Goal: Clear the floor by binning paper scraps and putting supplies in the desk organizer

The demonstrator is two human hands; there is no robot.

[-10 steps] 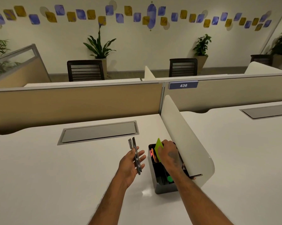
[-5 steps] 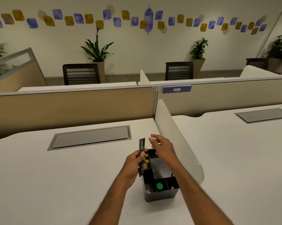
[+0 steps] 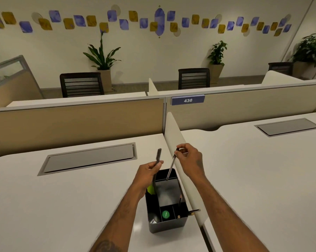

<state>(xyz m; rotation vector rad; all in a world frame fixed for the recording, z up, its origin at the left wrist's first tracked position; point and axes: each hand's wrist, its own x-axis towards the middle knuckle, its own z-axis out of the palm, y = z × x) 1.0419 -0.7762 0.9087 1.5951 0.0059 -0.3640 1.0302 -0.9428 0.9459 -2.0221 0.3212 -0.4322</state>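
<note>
Right hand (image 3: 189,157) fingers pinch a pen (image 3: 171,165) above the desk organizer (image 3: 167,224), ready to drop; left hand (image 3: 148,172) grips another pen (image 3: 158,157).

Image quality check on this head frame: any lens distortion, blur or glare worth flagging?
Head view: wide-angle bending curves the partition and tilts the far corners; lighting is soft, no harsh glare on the desk; the pen in the right hand reads thin but sharp; forearm edges look smeared.
</note>
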